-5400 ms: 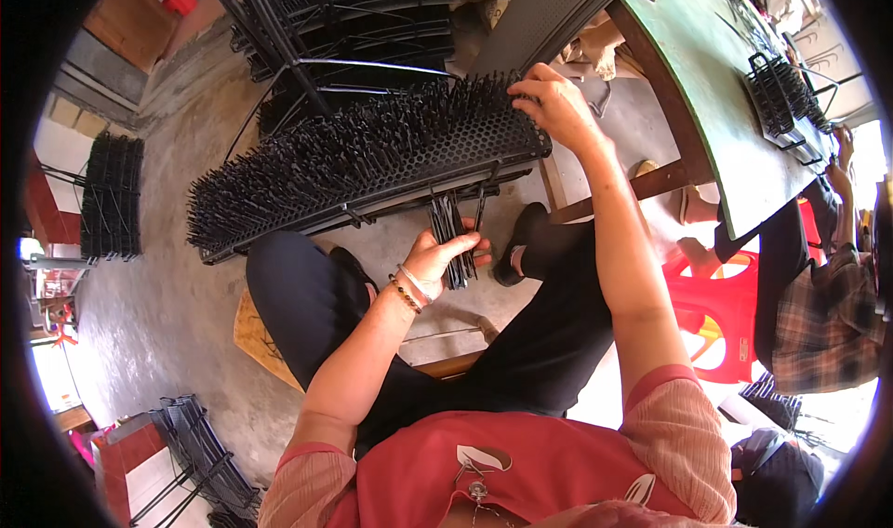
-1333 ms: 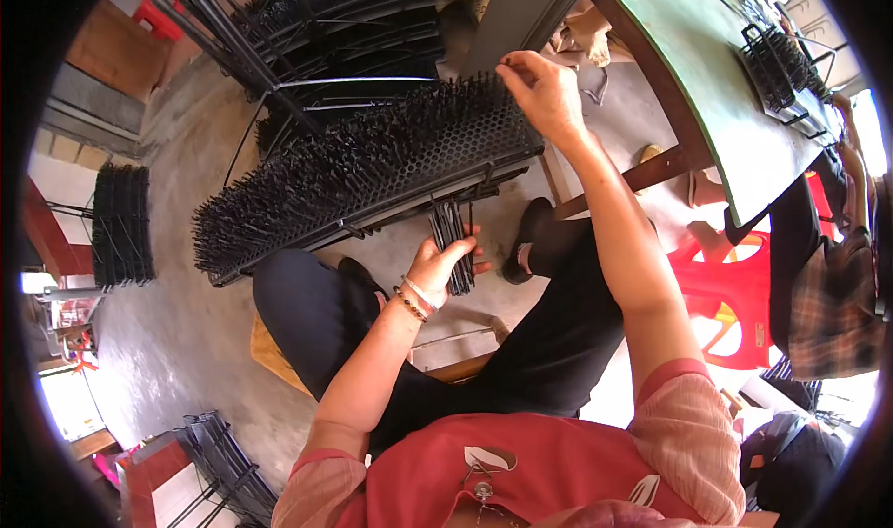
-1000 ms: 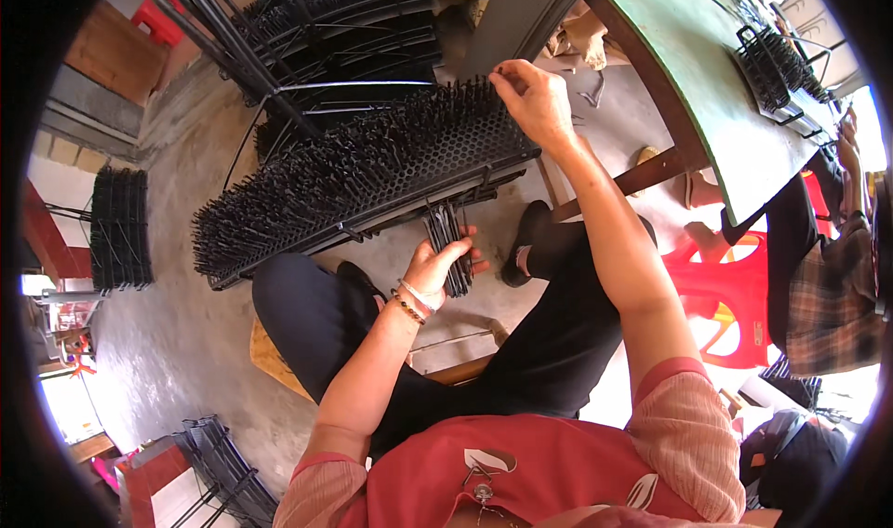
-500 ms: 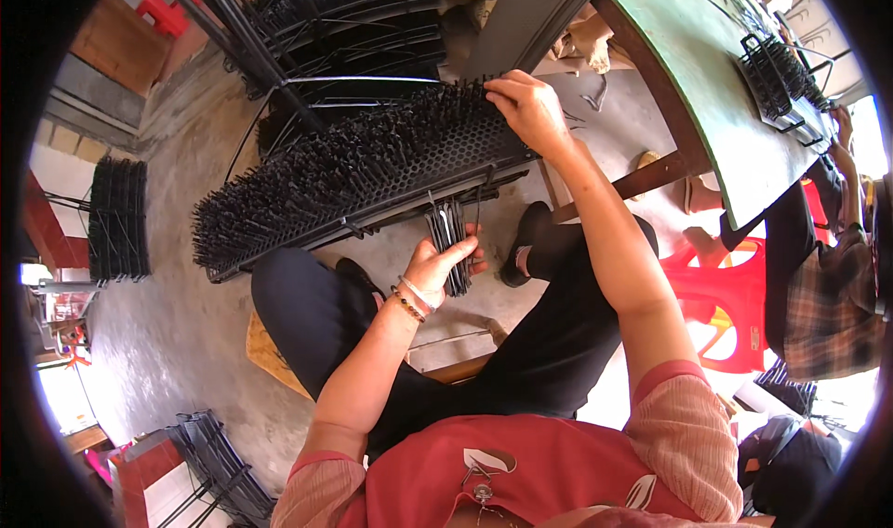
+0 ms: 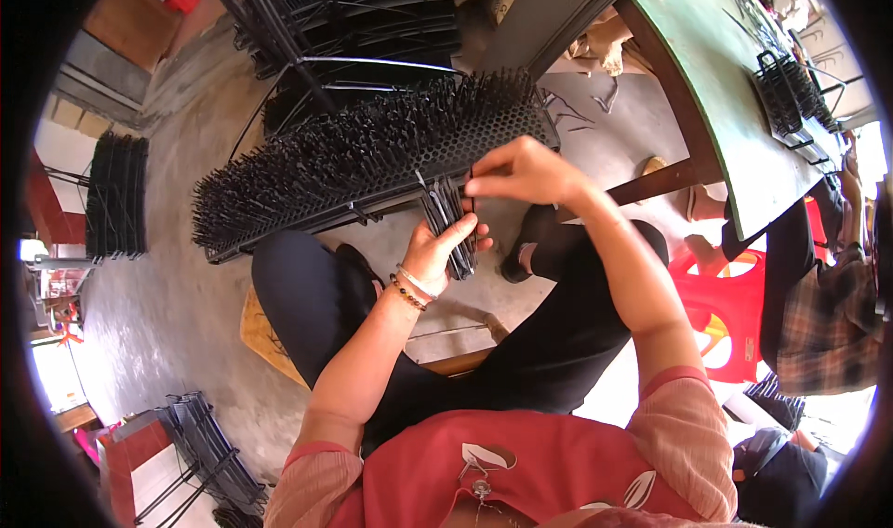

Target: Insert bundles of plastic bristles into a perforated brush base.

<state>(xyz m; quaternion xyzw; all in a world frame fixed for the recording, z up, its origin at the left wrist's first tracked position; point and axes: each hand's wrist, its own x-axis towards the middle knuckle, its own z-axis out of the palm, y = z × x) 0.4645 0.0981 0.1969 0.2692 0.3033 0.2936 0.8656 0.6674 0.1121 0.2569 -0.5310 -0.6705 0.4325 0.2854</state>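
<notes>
My left hand (image 5: 445, 247) grips a bundle of thin black metal pins (image 5: 448, 213), held upright in front of my knees. My right hand (image 5: 523, 170) has come down to the bundle and pinches one pin at its top between thumb and fingers. Just beyond both hands lies a long black perforated rack (image 5: 372, 156) bristling with inserted pins, running from the left toward the upper right. My legs in black trousers are below it.
A green-topped table (image 5: 735, 91) with black wire baskets (image 5: 781, 91) stands at the right. Another person in a plaid shirt (image 5: 828, 314) sits by a red plastic stool (image 5: 716, 305). Black wire racks are stacked at the top (image 5: 372, 16), the left (image 5: 116, 193) and the lower left (image 5: 205, 444).
My right hand left the rack's far right end and came down to the bundle in my left hand, where it now pinches a pin. The left hand stayed put.
</notes>
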